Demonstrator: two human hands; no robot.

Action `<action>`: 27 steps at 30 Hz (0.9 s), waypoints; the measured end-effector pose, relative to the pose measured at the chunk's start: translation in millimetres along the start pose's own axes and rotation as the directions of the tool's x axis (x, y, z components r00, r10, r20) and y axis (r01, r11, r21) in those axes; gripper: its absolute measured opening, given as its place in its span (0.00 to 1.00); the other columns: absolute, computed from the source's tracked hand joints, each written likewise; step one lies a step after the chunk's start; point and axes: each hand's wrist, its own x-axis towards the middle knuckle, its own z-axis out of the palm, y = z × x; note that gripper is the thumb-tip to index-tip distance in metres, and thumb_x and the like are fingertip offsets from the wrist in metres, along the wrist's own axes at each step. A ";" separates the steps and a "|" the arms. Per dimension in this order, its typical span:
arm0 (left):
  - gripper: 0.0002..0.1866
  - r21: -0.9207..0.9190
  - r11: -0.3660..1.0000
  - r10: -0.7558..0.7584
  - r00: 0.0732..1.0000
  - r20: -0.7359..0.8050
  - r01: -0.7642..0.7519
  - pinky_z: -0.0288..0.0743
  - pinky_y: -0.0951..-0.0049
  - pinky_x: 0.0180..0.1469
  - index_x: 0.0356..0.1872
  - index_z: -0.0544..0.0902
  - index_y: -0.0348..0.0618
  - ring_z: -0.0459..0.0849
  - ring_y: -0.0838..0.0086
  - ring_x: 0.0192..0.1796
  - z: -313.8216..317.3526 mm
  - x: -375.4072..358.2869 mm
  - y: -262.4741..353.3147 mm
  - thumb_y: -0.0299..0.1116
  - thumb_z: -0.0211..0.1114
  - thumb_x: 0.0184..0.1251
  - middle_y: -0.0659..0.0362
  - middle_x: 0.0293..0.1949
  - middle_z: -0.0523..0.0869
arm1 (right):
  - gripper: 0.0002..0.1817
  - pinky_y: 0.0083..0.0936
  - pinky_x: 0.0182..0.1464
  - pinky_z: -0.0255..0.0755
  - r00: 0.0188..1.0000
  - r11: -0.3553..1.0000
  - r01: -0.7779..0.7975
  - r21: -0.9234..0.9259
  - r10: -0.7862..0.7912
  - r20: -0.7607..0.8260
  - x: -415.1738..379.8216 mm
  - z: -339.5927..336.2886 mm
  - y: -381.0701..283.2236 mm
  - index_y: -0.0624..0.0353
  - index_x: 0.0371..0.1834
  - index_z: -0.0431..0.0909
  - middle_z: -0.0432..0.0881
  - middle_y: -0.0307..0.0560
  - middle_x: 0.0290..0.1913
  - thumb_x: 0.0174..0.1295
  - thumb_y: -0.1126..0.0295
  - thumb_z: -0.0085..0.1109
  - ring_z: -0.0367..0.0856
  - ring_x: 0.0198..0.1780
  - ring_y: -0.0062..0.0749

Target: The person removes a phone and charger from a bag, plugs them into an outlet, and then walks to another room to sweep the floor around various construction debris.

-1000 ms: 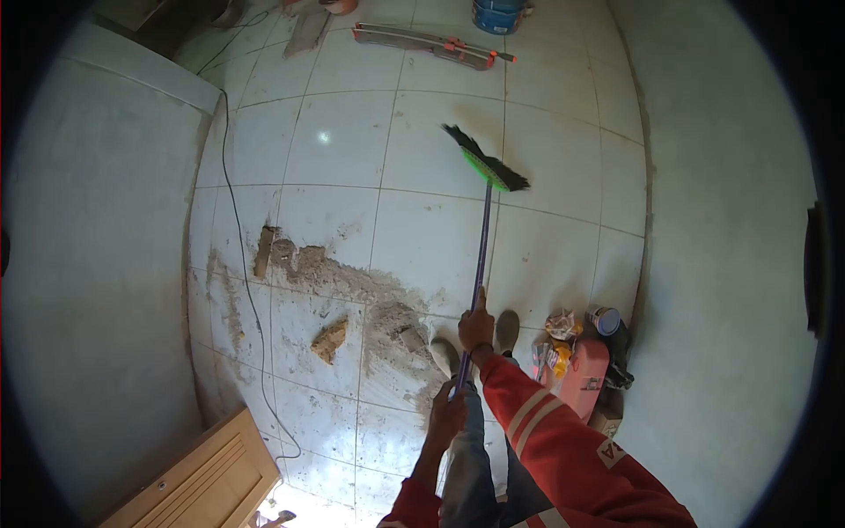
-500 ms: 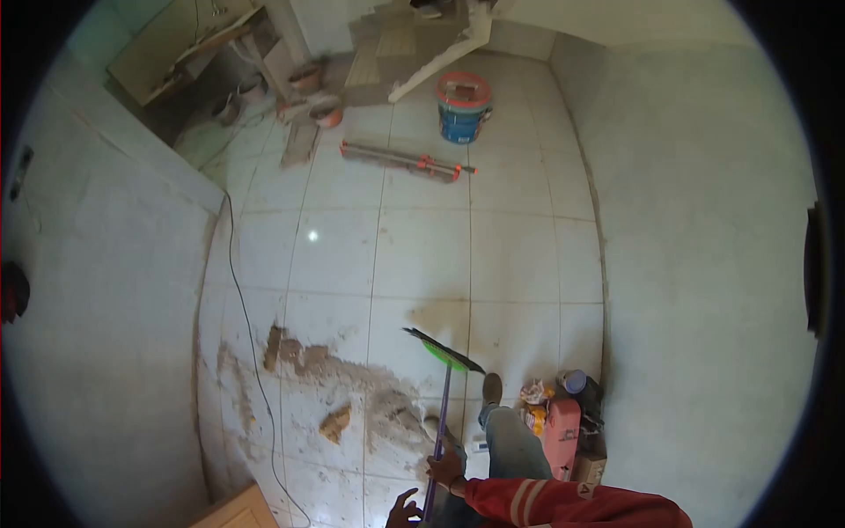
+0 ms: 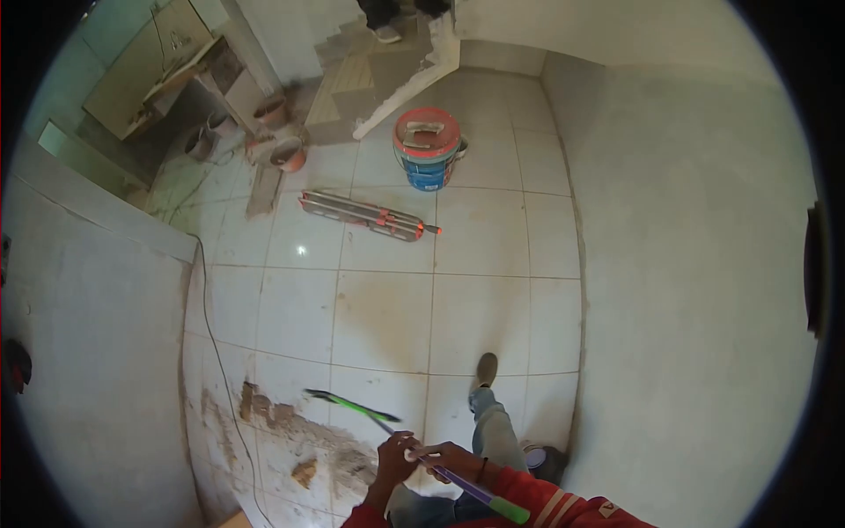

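In the head view I hold a broom [image 3: 356, 406] with a green head, dark bristles and a purple stick. Its head is off to the left, and the green grip end of the stick points down to the right, by my red sleeve. My left hand [image 3: 393, 459] is closed round the stick on the head side. Right beside it, my right hand [image 3: 451, 461] also grips the stick, and the two hands nearly touch. Sandy debris [image 3: 295, 422] lies on the tiles left of and below the broom head, along with a brown lump [image 3: 304, 473].
A black cable [image 3: 211, 326] runs along the left side. Farther ahead lie a tile cutter [image 3: 365, 216] and a blue bucket [image 3: 428, 167] with a red rim. Several pots stand near stairs [image 3: 339, 92], where a person's legs show. Walls flank both sides; a round container [image 3: 535, 458] sits beside my leg.
The broom head has swung left and the stick now slants down to the right. My left hand, formerly off the stick, has taken hold of it. The view has moved forward.
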 end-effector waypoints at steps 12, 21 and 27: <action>0.16 0.351 0.718 -0.522 0.799 -0.299 0.601 0.63 0.49 0.48 0.23 0.86 0.48 0.85 0.53 0.31 26.3 198.3 33.1 0.41 0.60 0.69 0.52 0.24 0.87 | 0.18 0.26 0.23 0.78 0.557 0.978 -0.174 -0.111 0.005 -0.830 -60.7 -294.6 -204.7 0.60 0.61 0.77 0.85 0.49 0.30 0.69 0.70 0.55 0.81 0.22 0.29; 0.21 -0.205 0.357 -0.920 0.305 -0.248 0.911 0.74 0.42 0.43 0.25 0.83 0.32 0.83 0.38 0.35 74.9 339.4 5.5 0.44 0.65 0.65 0.37 0.26 0.84 | 0.10 0.39 0.40 0.81 0.427 0.408 -0.569 -0.715 -0.596 -0.680 49.5 -512.6 -446.4 0.59 0.37 0.86 0.86 0.53 0.24 0.58 0.67 0.60 0.87 0.27 0.46; 0.21 -0.406 0.257 -0.966 0.229 -0.115 0.877 0.72 0.51 0.34 0.24 0.77 0.31 0.78 0.54 0.27 140.9 370.3 23.3 0.43 0.62 0.67 0.47 0.21 0.79 | 0.10 0.43 0.43 0.75 0.516 -0.225 -0.288 -0.931 -0.855 0.048 256.2 -513.8 -698.9 0.59 0.41 0.79 0.79 0.51 0.35 0.59 0.68 0.64 0.80 0.40 0.50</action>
